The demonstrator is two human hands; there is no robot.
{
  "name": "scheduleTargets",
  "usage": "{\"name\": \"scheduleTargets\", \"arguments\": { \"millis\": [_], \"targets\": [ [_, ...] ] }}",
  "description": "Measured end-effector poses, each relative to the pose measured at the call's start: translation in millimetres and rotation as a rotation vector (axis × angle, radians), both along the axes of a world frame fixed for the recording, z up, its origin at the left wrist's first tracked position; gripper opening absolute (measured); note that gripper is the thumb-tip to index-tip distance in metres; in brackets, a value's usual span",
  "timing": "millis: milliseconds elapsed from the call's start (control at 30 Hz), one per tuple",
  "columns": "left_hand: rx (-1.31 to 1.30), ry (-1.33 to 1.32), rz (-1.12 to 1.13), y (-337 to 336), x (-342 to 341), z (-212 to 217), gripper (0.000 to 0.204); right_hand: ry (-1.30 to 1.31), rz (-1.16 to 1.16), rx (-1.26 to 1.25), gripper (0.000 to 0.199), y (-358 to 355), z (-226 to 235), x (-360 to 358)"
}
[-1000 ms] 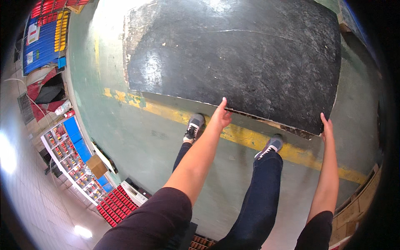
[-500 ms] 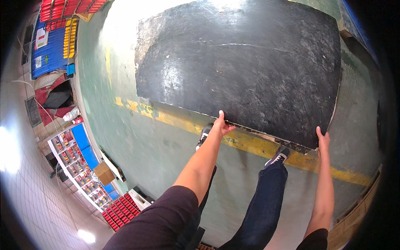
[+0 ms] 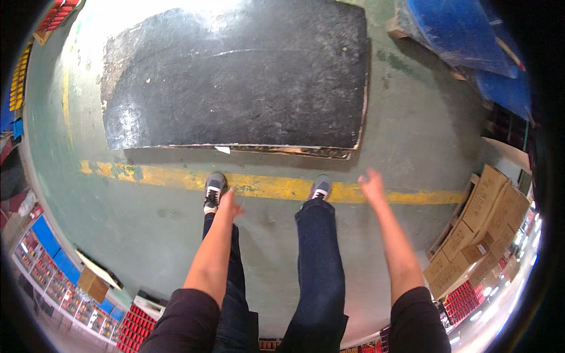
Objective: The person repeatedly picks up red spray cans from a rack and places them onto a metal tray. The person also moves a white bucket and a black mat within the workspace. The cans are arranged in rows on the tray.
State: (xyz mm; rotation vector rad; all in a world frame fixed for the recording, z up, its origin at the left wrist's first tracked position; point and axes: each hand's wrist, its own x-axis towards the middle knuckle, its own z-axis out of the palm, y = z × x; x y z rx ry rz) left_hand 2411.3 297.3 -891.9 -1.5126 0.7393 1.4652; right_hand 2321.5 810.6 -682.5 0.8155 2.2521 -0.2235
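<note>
A large, scuffed black board (image 3: 253, 82) lies flat over the floor, its near edge chipped and a thin layered stack showing beneath its near right part. A small white scrap (image 3: 222, 150) pokes out at that edge. My left hand (image 3: 228, 206) is over my left shoe, apart from the board, its thumb and fingers spread with nothing in them. My right hand (image 3: 372, 187) hovers to the right of my right shoe, off the board's near right corner. It is somewhat blurred, but its fingers look apart and hold nothing.
A yellow line (image 3: 265, 187) crosses the green floor under my shoes. Brown cartons (image 3: 479, 217) are stacked at the right. Blue sheeting (image 3: 465, 35) covers a load on a wooden pallet at the far right. Shelving with small parts (image 3: 65, 288) and red bins (image 3: 136, 329) stand at the lower left.
Both hands have let go of the board's near edge and drawn back toward me. The view has turned, so the board now appears further left and squarer to me.
</note>
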Motion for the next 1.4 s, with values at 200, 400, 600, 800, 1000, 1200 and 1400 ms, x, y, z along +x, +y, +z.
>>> {"name": "scheduleTargets", "arguments": {
  "millis": [200,400,600,800,1000,1200,1400],
  "targets": [
    [-0.302,-0.097,0.004,-122,97,115,0.063,-0.24,-0.036,0.05,0.046,-20,92,184],
    [-0.496,0.142,0.042,-238,176,198,0.03,-0.038,-0.253,-0.241,0.017,-60,150,165],
    [-0.468,0.07,-0.185,-339,268,281,0.042,0.232,-0.424,-0.386,0.01,-163,213,167],
    [-0.415,0.324,0.132,-462,194,303,0.033,-0.297,-0.584,-0.602,0.024,-255,219,117],
    [-0.717,0.587,0.196,-632,78,362,0.021,0.065,0.136,-0.778,0.027,-609,250,28],
    [-0.413,0.934,0.315,-784,-58,466,0.02,-0.074,0.193,-0.435,0.023,-725,281,-31],
    [-0.646,0.913,0.411,-1009,-72,524,0.026,-0.343,0.463,0.022,0.024,-799,273,-83]
  ]
}}
